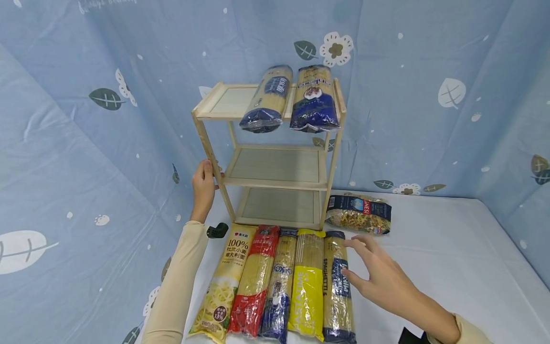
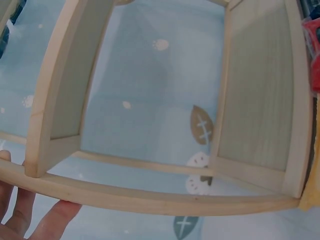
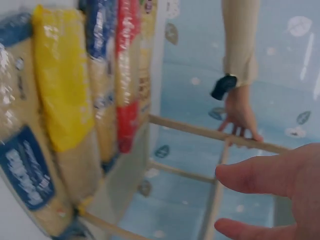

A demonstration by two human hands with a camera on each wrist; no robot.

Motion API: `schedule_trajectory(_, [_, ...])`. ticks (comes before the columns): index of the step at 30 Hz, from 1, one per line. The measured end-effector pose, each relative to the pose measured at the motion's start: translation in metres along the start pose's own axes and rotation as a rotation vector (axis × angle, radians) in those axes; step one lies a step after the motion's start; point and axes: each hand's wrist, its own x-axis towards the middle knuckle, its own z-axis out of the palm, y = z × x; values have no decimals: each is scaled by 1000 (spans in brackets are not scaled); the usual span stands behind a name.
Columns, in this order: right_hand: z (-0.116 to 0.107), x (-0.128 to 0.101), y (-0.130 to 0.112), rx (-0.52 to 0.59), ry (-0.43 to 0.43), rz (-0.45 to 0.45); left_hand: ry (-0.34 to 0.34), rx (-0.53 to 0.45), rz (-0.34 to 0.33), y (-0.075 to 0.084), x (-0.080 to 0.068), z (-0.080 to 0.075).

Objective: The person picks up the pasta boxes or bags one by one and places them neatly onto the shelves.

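Steadying the wooden rack (image 1: 275,162) by its front post with my left hand (image 1: 204,184), fingers curled round it, I reached my right hand (image 1: 378,274), fingers spread, for the blue spaghetti packet (image 1: 338,286) before it; gripping came next.

- The leftmost yellow pasta packet (image 1: 223,282) on the table reads "100%" above lines of Chinese characters, with "13%" in a round mark near its lower end.
- The rightmost spaghetti packet (image 1: 338,286) reads "SPAGHETTI" along its side.
- Lettering on the other packets is too small or blurred to read.
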Motion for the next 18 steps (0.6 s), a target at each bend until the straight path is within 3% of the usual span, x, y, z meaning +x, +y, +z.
schedule_trajectory(13, [53, -10, 24, 81, -127, 227, -5, 3, -9, 0, 0, 0])
schedule_trajectory(18, [71, -13, 32, 56, -137, 260, -6, 2, 3, -1, 0, -1])
